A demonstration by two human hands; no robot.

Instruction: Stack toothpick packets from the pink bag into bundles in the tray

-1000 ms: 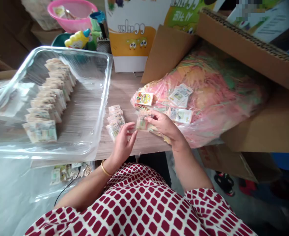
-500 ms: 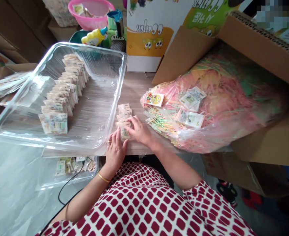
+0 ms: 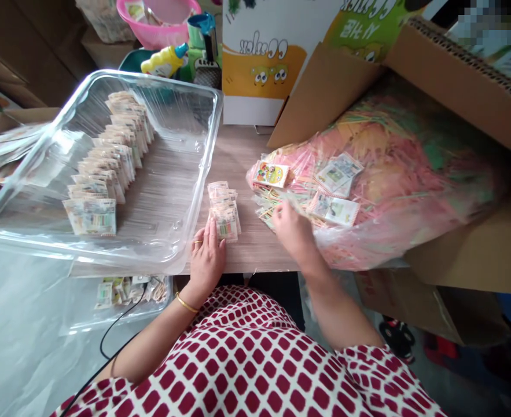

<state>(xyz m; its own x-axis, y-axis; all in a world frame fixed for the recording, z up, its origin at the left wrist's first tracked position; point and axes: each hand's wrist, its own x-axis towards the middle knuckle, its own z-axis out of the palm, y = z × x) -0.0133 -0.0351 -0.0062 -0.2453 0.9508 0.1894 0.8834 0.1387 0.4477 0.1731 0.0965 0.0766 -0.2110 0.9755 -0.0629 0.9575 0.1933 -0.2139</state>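
Head view: a pale wood-grain table (image 3: 243,155) fills the middle of the frame, hemmed in by brown cardboard and clutter. At upper left a clear, glossy plastic tray (image 3: 203,168) with rounded corners holds a long overlapping row of flat printed packets (image 3: 107,156). Crinkled plastic sheeting (image 3: 16,336) hangs at lower left. At the right a corrugated cardboard box (image 3: 455,87) lies open, and a thin see-through bag (image 3: 411,168) stuffed with pink, yellow and green sticks spills from it onto the table; a few square packets with serrated edges (image 3: 335,205) lie on the bag. A pink basin (image 3: 160,20), a yellow bottle (image 3: 164,58) and a white-and-orange carton (image 3: 259,63) stand along the top edge. The short fanned pile of packets (image 3: 224,213) lies on bare table at centre, between tray and bag. My left hand (image 3: 206,260) rests flat just below it, grip spread, fingertips touching the nearest packet. My right hand (image 3: 290,227) is on the loose sticks (image 3: 269,200) at the bag's mouth, fingers curled under; I cannot tell whether that grip pinches anything.
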